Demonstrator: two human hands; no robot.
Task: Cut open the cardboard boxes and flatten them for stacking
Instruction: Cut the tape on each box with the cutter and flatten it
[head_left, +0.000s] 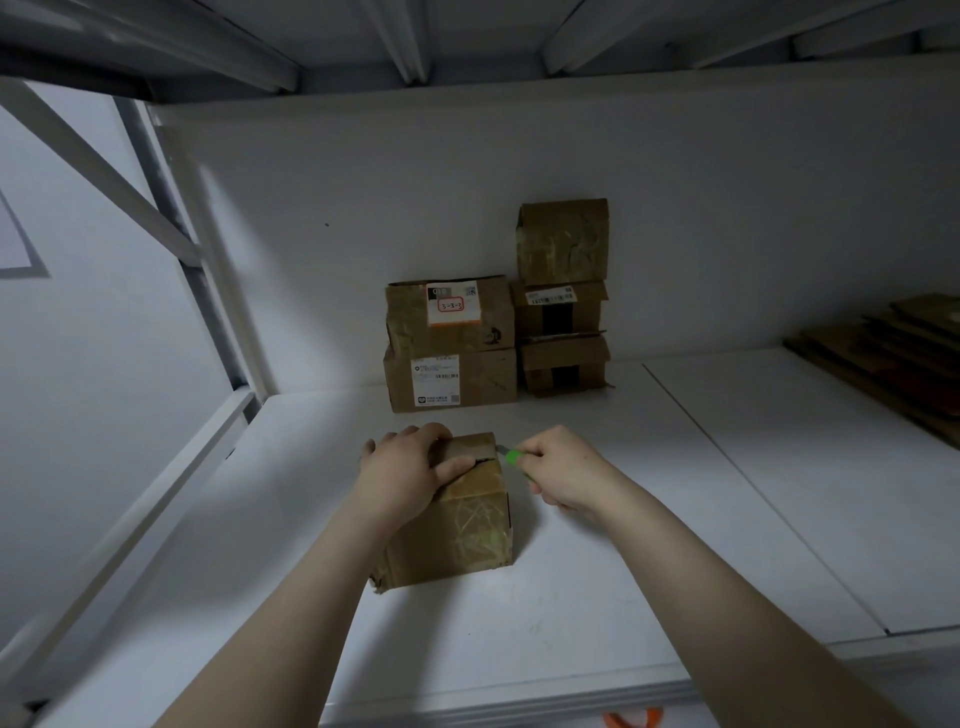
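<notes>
My left hand (402, 467) presses taped cardboard box (467, 525) top; right hand (563, 475) grips green utility knife (511, 457), blade at seam

Box (457, 519): matt brown cardboard, wrinkled glossy tape. Knife (514, 457): green plastic, metal blade. Shelf (597, 597): smooth white, matt. Frame (171, 218): grey painted metal.
</notes>
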